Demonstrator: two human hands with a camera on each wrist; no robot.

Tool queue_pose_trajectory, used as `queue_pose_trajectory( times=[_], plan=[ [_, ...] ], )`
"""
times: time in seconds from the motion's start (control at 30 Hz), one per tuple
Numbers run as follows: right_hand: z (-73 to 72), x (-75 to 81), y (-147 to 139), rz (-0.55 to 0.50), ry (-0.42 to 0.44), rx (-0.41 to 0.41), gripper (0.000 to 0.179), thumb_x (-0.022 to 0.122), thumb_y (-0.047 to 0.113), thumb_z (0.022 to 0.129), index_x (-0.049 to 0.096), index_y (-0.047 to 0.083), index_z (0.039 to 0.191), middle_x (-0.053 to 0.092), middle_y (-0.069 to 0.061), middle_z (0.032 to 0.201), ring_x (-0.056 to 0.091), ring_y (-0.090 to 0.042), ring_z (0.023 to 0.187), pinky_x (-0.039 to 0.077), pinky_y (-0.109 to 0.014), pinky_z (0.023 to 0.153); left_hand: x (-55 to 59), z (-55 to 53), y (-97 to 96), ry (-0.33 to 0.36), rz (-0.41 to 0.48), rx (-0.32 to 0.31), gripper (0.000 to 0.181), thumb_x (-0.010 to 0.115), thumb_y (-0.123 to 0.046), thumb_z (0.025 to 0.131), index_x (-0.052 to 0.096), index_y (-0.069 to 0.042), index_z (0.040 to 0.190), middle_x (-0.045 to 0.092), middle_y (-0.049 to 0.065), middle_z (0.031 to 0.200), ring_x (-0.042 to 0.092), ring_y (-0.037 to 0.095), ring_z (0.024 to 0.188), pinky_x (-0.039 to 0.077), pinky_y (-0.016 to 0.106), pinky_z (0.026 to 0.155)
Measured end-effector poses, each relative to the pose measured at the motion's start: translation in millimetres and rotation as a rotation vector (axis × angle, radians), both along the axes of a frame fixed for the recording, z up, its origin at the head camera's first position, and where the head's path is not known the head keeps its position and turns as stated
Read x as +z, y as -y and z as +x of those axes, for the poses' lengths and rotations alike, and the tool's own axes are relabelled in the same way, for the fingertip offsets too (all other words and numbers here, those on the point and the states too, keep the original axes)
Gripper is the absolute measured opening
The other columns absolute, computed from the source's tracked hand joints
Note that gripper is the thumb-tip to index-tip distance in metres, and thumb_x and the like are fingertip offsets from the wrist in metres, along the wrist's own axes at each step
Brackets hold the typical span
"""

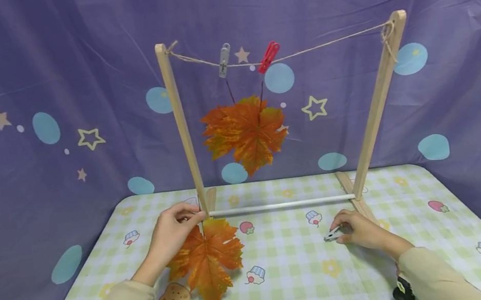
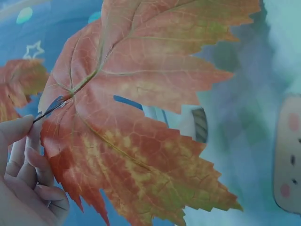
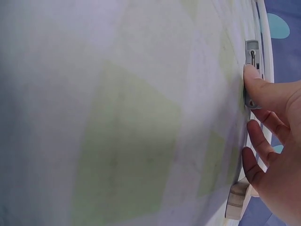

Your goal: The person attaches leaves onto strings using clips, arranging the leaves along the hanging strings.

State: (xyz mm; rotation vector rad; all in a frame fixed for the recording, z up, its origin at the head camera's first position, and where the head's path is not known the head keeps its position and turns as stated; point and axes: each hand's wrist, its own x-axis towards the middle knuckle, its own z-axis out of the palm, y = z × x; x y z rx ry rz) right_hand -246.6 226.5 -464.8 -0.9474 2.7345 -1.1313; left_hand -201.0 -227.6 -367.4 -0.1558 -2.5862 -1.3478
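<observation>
My left hand [image 1: 177,231] pinches the thin dark stem of an orange maple leaf [image 1: 213,263], which hangs point-down beneath the fingers. The left wrist view shows the same leaf [image 2: 117,117] up close, its stem between thumb and finger. In my right hand [image 1: 361,229] is a grey clothespin [image 1: 333,234], held by thumb and fingers above the table; the right wrist view shows the clothespin [image 3: 252,52] under the thumb. A second cluster of orange leaf [image 1: 249,133] hangs from the twine [image 1: 327,45] by two stems, one under a grey clothespin [image 1: 224,60], one under a red clothespin [image 1: 269,57].
A wooden frame's left post [image 1: 181,127] and right post [image 1: 378,103] carry the twine between their tops. A white rod [image 1: 281,205] joins them low down. The table has a checked cloth [image 1: 294,261]; a purple curtain [image 1: 45,60] hangs behind.
</observation>
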Motion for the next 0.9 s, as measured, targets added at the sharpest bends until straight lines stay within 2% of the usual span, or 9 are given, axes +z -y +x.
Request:
queue_pose_trajectory(
  times=[0.2,0.4,0.6,0.9],
  plan=[
    [-0.5,-2.0,-1,-0.010,-0.023,0.003,0.018,0.080,0.006,0.082,0.070,0.006,0.098,0.061,-0.005,0.103,0.056,-0.018,0.092,0.048,-0.032,0.083,6.4,-4.0,-19.0,-0.031,-0.051,-0.042,0.019,0.075,-0.032,0.090,0.074,-0.015,0.100,0.073,-0.003,0.091,0.063,0.016,0.081,0.050,0.035,0.068],
    [-0.9,-2.1,-1,-0.002,-0.034,0.004,0.018,0.080,0.006,0.082,0.070,0.007,0.097,0.061,-0.004,0.103,0.057,-0.019,0.095,0.049,-0.033,0.086,9.2,-9.3,-35.4,-0.031,-0.092,-0.043,0.014,0.076,-0.031,0.089,0.075,-0.019,0.096,0.069,-0.005,0.090,0.062,0.013,0.077,0.050,0.034,0.065],
    [-0.8,-0.4,-1,-0.004,-0.021,0.004,0.019,0.080,0.006,0.082,0.070,0.006,0.098,0.062,-0.005,0.102,0.058,-0.023,0.095,0.048,-0.035,0.088,19.9,-10.9,-55.6,-0.055,-0.119,-0.058,0.015,0.075,-0.034,0.090,0.074,-0.021,0.098,0.070,-0.009,0.083,0.060,0.014,0.072,0.049,0.035,0.062],
    [-0.1,-0.1,-1,-0.013,-0.014,0.006,0.019,0.080,0.007,0.083,0.070,0.005,0.099,0.062,-0.007,0.104,0.059,-0.027,0.099,0.047,-0.038,0.092,34.6,-18.9,-84.8,-0.106,-0.124,-0.097,0.013,0.074,-0.037,0.091,0.073,-0.025,0.098,0.070,-0.012,0.087,0.061,0.010,0.074,0.048,0.034,0.064]
  ],
)
